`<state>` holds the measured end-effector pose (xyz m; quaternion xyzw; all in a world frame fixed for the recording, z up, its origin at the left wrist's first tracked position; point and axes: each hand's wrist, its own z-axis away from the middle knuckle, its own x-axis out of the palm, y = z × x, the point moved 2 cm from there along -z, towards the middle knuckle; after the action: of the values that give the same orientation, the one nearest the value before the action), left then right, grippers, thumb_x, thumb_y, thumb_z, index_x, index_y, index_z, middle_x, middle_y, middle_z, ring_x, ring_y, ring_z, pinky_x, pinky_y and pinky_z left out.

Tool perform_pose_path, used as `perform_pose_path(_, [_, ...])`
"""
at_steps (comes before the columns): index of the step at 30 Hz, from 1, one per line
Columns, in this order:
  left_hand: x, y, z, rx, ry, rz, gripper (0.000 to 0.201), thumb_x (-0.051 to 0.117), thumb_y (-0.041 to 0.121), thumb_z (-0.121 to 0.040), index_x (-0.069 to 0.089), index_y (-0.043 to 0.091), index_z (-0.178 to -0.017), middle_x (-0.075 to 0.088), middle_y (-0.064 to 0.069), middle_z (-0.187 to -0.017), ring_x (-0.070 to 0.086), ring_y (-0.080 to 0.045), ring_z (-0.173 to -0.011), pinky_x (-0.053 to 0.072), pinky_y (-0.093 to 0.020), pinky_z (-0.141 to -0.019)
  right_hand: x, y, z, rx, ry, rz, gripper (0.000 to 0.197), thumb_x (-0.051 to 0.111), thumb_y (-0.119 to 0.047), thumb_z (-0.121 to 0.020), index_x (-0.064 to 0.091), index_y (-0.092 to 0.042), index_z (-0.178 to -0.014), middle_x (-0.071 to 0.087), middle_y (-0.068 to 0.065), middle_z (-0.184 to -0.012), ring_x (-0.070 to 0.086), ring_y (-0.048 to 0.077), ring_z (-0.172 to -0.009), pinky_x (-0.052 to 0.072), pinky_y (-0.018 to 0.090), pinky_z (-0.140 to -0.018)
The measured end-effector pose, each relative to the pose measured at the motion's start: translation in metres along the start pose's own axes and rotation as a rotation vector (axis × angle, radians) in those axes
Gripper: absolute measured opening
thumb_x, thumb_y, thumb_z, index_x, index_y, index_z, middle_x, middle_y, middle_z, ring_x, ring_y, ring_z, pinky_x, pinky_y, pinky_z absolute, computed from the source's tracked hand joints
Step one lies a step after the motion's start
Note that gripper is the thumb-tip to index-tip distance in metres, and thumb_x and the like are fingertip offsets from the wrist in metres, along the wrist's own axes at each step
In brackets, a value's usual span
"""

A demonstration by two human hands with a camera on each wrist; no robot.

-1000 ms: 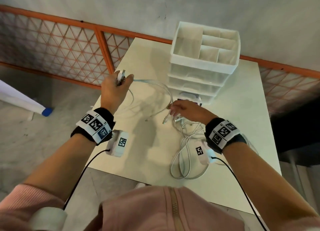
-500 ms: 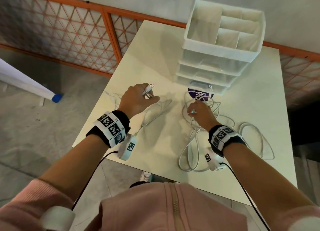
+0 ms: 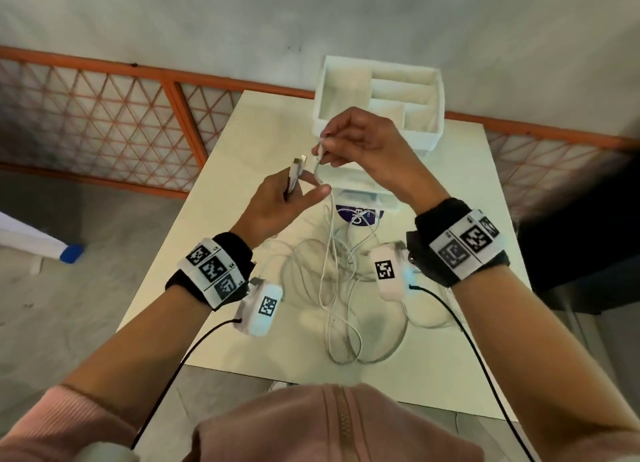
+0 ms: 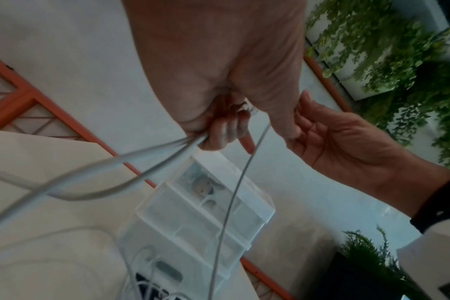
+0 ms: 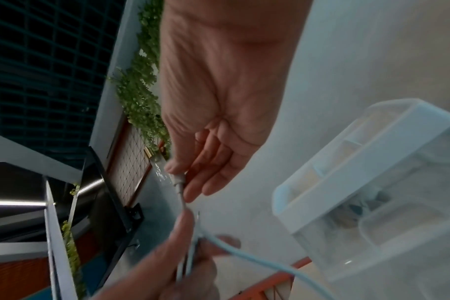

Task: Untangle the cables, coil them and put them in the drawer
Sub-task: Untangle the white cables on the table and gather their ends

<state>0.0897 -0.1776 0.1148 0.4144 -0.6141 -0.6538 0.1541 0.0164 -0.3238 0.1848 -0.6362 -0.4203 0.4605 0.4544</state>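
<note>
A pale square table (image 3: 221,239) stands against a grey wall, with an orange lattice railing (image 3: 104,115) running behind it and bare concrete floor to the side. At the table's far edge sits a white plastic drawer unit (image 3: 377,108), its top tray split into open compartments; seen from the head it lies just beyond the fingertips of both raised hands.

On the tabletop below the hands lies the tangle of white cables (image 3: 339,288), loops spilling toward the near edge, with strands rising from it up to the fingers. A dark round object shows just in front of the unit's lowest drawer; I cannot tell what it is.

The left hand (image 3: 277,205) is clenched round a cable, a metal-tipped plug (image 3: 297,170) sticking up above its curled fingers. The left wrist view shows what the head view hides: two cable strands (image 4: 152,154) leaving the underside of that fist side by side, and a thinner single strand hanging past the thumb.

The right hand (image 3: 363,142), just above and beside the left, pinches the small white end of a cable (image 3: 320,149) between thumb and forefinger, the remaining fingers loosely bent. Its wrist view alone shows the white connector (image 5: 178,179) under the thumb tip, the cord running down to the left fingers, and green foliage along a wall behind.
</note>
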Motion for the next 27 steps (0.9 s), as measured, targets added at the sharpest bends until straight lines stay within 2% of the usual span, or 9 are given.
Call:
perform_pose_path(5, [-0.009,0.021,0.002,0.149,0.012,0.022,0.021,0.049,0.024,-0.097,0.063,0.01,-0.091,0.041,0.004,-0.06,0.037,-0.003,-0.048,0.034,-0.017,-0.053,0.015,0.011,0.003,-0.012,0.014,0.078,0.014,0.066,-0.014,-0.087,0.058,-0.01,-0.097,0.066,0.008,-0.096,0.064,0.018,-0.086,0.052,0.03,-0.081])
perform_pose_path(8, [-0.017,0.019,0.004,0.139,0.028,0.042,0.027,0.047,0.027,-0.098,0.06,0.026,-0.074,0.037,0.01,-0.052,0.031,-0.012,-0.047,0.029,-0.028,-0.05,0.019,0.029,0.006,0.078,0.15,0.196,0.046,0.07,-0.035,-0.082,0.046,-0.024,-0.12,0.054,0.0,-0.125,0.053,0.015,-0.112,0.044,0.02,-0.085])
perform_pose_path(11, [-0.021,0.021,0.008,0.141,0.065,0.091,0.03,0.04,0.024,-0.101,0.054,0.021,-0.074,0.041,0.014,-0.044,0.03,-0.004,-0.042,0.03,-0.021,-0.049,0.033,0.053,0.01,0.251,-0.08,0.196,0.067,0.073,-0.035,-0.079,0.037,-0.022,-0.134,0.058,0.0,-0.125,0.054,0.012,-0.115,0.041,0.016,-0.084])
perform_pose_path(15, [-0.031,0.021,0.008,0.186,0.184,0.02,0.028,0.034,0.03,-0.101,0.049,0.02,-0.079,0.047,0.002,-0.081,0.045,-0.002,-0.069,0.04,-0.02,-0.07,0.042,0.085,0.017,0.276,-0.234,0.252,0.013,0.054,-0.019,-0.095,0.063,-0.012,-0.101,0.062,0.006,-0.076,0.067,0.016,-0.073,0.05,0.036,-0.083])
perform_pose_path(17, [-0.041,0.016,0.007,0.142,0.254,0.132,0.027,0.032,0.031,-0.101,0.048,0.014,-0.087,0.048,-0.009,-0.091,0.054,-0.01,-0.082,0.048,-0.024,-0.077,0.03,0.097,0.025,0.335,-0.22,0.191,0.018,0.047,-0.021,-0.098,0.062,-0.014,-0.091,0.05,0.001,-0.063,0.065,0.015,-0.061,0.048,0.029,-0.072])
perform_pose_path(19, [-0.053,0.013,0.007,0.164,0.307,0.335,0.028,0.029,0.025,-0.102,0.045,0.013,-0.083,0.049,-0.006,-0.073,0.056,-0.018,-0.069,0.054,-0.027,-0.072,0.014,0.105,0.039,0.403,-0.213,0.161,0.02,0.049,-0.025,-0.097,0.06,-0.009,-0.09,0.044,-0.001,-0.06,0.059,0.015,-0.057,0.049,0.024,-0.067])
perform_pose_path(21, [-0.066,0.01,0.009,0.197,0.379,0.381,0.028,0.028,0.025,-0.103,0.04,0.016,-0.079,0.037,0.006,-0.058,0.041,-0.01,-0.05,0.055,-0.028,-0.059,-0.006,0.117,0.055,0.463,-0.214,0.183,0.025,0.054,-0.031,-0.094,0.059,-0.008,-0.085,0.041,-0.003,-0.059,0.049,0.012,-0.053,0.049,0.025,-0.067])
perform_pose_path(24, [-0.076,0.004,0.01,0.197,0.506,0.252,0.032,0.029,0.029,-0.102,0.036,0.021,-0.073,0.029,0.011,-0.054,0.026,-0.004,-0.044,0.037,-0.026,-0.042,-0.037,0.13,0.069,0.478,-0.114,0.309,0.035,0.058,-0.043,-0.087,0.058,-0.01,-0.077,0.045,-0.003,-0.063,0.045,0.013,-0.058,0.042,0.03,-0.065])
perform_pose_path(27, [-0.077,0.003,0.013,0.254,0.547,-0.043,0.029,0.035,0.023,-0.101,0.039,0.023,-0.073,0.033,0.01,-0.059,0.031,-0.002,-0.045,0.029,-0.022,-0.047,-0.058,0.12,0.071,0.425,-0.015,0.435,0.031,0.053,-0.041,-0.091,0.063,-0.014,-0.08,0.049,0.002,-0.072,0.045,0.02,-0.071,0.04,0.029,-0.062])
